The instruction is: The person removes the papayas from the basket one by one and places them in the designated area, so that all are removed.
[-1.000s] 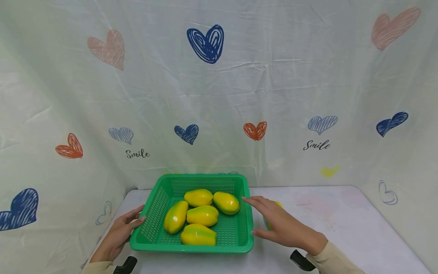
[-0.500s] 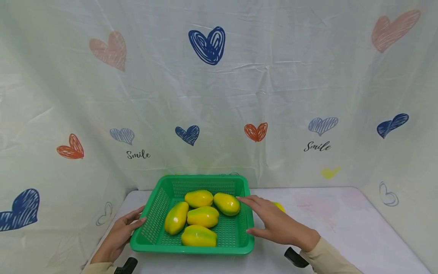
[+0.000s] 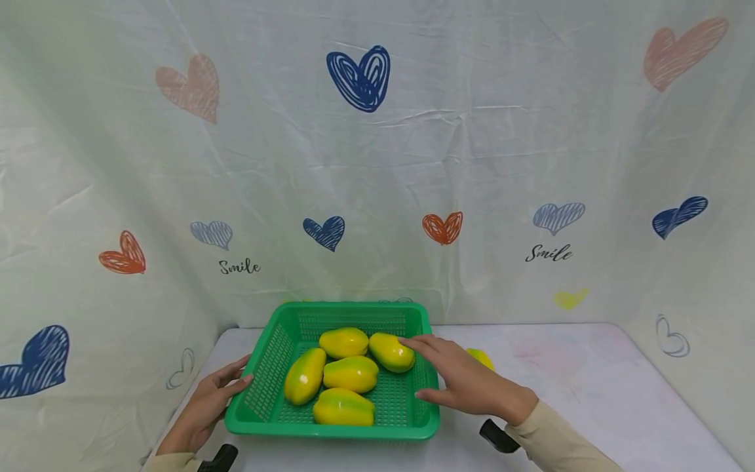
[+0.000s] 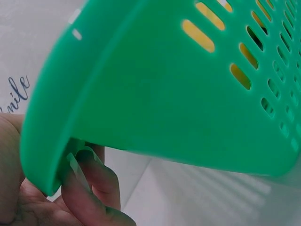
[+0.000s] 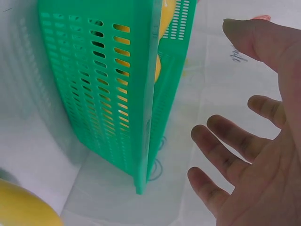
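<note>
On white desk (image 3: 578, 393) before heart-printed sheet (image 3: 501, 144): gripping green basket (image 3: 330, 430), holding five yellow fruits (image 3: 350, 374), by left rim (image 3: 268, 330) with left hand (image 3: 206, 403); hovering right hand (image 3: 476, 381), fingers spread, over right rim (image 3: 428, 320), partly hiding outer fruit (image 3: 482, 357).

A pale, creased sheet (image 3: 501, 151) hangs behind and along both sides, printed with pink, blue, red and yellow hearts (image 3: 324, 233) and the word "Smile" (image 3: 240, 267) twice. Before it lies a whitish tabletop (image 3: 607, 400) with a faint pink patch (image 3: 545, 354), under soft, even light.
</note>
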